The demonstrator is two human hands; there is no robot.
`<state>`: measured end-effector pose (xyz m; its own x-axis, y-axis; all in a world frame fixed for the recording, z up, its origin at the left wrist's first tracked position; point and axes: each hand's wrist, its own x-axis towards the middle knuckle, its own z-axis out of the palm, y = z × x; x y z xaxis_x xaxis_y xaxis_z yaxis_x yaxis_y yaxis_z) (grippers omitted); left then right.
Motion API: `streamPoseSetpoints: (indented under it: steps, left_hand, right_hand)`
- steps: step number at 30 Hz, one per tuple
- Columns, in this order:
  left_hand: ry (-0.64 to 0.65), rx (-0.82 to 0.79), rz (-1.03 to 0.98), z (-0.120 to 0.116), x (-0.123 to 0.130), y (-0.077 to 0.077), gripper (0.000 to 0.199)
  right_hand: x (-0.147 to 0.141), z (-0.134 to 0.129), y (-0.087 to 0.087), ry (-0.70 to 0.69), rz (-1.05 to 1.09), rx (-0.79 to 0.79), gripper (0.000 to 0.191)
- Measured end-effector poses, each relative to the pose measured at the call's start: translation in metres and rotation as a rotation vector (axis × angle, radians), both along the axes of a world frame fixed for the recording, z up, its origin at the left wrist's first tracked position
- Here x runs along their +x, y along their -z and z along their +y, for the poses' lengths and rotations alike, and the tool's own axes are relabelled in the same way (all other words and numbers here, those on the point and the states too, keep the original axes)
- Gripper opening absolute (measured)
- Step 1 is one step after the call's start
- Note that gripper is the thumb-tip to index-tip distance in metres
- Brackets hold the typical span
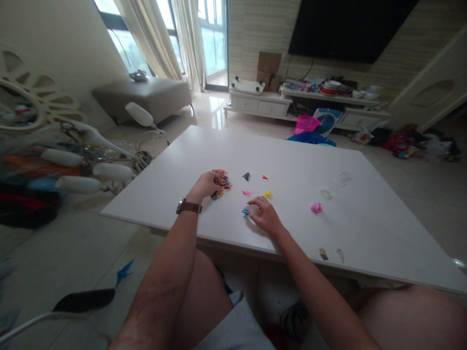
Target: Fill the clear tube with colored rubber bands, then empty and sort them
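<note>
My left hand [210,184], with a watch [188,206] on its wrist, is at a heap of small multicoloured elastic bands [221,192]. Its fingers are drawn together against the heap; what is between them is hidden. My right hand [264,214] hovers by a small group of blue bands [245,213], its thumb and fingers apart. Beyond it lie separate little groups: pink bands [246,193], yellow bands [268,194], black bands [247,177] and a few red bands [264,177].
On the white table [292,165] to the right are a pink object [316,208], a clear plastic container [343,179], a clear ring-like piece [326,194] and two small packets or labels [323,253]. A fallen white lamp [109,171] lies left of the table.
</note>
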<state>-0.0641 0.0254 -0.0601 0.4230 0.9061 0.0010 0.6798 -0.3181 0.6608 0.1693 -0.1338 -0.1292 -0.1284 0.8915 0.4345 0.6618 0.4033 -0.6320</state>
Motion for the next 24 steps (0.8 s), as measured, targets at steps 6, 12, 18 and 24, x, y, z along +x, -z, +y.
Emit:
streamPoseSetpoints:
  steps: [6,12,18,24]
  left_hand:
    - [0.231,0.02,-0.076,-0.017,0.03,0.002,0.005]
    - [0.368,0.05,-0.11,-0.033,0.055,0.005,0.01]
    - [0.38,0.076,-0.109,-0.035,0.062,0.01,0.014]
    - [0.366,0.022,-0.162,-0.034,0.066,0.011,0.011]
  right_hand:
    - [-0.001,0.0,-0.001,0.014,0.019,0.056,0.022]
    - [0.0,0.0,0.0,-0.01,0.034,0.078,0.036]
    - [0.0,0.002,0.001,-0.009,0.05,0.08,0.041]
    - [-0.001,0.001,-0.002,0.117,0.139,0.104,0.025]
